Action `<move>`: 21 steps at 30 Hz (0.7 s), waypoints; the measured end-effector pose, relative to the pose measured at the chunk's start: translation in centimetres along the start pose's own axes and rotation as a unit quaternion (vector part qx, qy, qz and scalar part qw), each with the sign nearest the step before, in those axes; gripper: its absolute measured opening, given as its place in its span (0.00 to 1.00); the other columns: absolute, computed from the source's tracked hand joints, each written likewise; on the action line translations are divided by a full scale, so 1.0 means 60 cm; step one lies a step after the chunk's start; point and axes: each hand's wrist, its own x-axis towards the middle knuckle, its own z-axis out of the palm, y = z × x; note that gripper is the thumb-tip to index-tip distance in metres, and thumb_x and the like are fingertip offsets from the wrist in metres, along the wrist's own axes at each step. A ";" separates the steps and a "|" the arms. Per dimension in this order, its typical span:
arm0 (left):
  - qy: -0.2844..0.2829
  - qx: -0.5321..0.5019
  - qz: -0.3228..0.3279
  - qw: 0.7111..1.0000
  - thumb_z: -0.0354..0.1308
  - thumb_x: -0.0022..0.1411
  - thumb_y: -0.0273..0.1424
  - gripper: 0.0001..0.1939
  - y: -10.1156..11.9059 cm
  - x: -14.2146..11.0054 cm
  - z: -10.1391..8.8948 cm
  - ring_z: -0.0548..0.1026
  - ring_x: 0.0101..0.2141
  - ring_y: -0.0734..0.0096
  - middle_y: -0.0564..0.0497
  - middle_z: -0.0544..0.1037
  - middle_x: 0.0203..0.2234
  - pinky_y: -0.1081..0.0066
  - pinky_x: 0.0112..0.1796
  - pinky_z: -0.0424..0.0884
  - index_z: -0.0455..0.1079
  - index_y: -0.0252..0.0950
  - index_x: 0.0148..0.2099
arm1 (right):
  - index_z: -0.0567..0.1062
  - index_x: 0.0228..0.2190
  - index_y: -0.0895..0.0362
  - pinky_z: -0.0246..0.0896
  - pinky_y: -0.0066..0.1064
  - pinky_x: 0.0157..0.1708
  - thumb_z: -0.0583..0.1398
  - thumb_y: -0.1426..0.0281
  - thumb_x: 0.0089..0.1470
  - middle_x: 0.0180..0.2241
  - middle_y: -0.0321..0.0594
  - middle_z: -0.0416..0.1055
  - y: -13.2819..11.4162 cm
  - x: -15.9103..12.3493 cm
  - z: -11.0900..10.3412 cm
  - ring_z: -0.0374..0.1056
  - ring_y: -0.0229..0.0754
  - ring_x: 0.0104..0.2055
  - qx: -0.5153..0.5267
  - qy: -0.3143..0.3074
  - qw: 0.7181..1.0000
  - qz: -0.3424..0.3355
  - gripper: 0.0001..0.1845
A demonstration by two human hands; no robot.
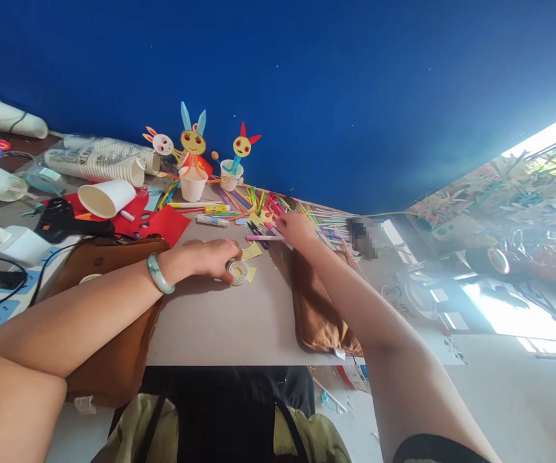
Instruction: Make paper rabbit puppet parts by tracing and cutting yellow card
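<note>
My left hand [217, 259], with a jade-like bangle on its wrist, is closed on a roll of tape [239, 272] just above the grey table. Pale yellow paper scraps [253, 251] lie beside the roll. Farther right, my right hand [297, 229] is at the edge of a heap of coloured pipe cleaners [257, 200]. Its fingers are curled, and what they hold, if anything, is hidden. A pink marker [263, 238] and a dark pen-like tool [259, 235] lie just left of that hand.
Paper cups with rabbit-faced figures [194, 183] stand at the back against the blue wall. On the left are a glue gun [65, 220], stacked paper cups [99, 166], red paper [166, 224] and a power strip [5, 299]. Brown cushions [114, 334] flank the table's front.
</note>
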 end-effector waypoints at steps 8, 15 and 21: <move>-0.004 -0.004 0.011 1.000 0.66 0.49 0.50 0.28 -0.003 0.003 0.001 0.76 0.48 0.54 0.47 0.75 0.54 0.66 0.39 0.72 0.73 0.44 0.50 | 0.82 0.40 0.55 0.66 0.36 0.42 0.58 0.67 0.62 0.43 0.47 0.80 -0.013 0.041 0.004 0.74 0.51 0.47 0.009 -0.031 0.999 0.002 0.12; 0.009 0.000 0.021 1.000 0.65 0.49 0.49 0.25 -0.004 0.005 0.005 0.76 0.47 0.55 0.48 0.76 0.51 0.67 0.36 0.71 0.73 0.43 0.47 | 0.79 0.47 0.59 0.65 0.42 0.51 0.61 0.67 0.60 0.49 0.57 0.77 -0.024 0.068 0.017 0.72 0.58 0.54 -0.002 -0.029 0.999 0.035 0.15; 0.004 -0.005 0.016 1.000 0.65 0.48 0.50 0.27 -0.006 0.004 0.004 0.76 0.46 0.55 0.48 0.76 0.51 0.65 0.37 0.71 0.73 0.44 0.48 | 0.78 0.45 0.63 0.65 0.40 0.49 0.58 0.69 0.61 0.48 0.61 0.77 -0.020 0.082 0.023 0.73 0.59 0.53 0.020 -0.047 0.999 0.018 0.14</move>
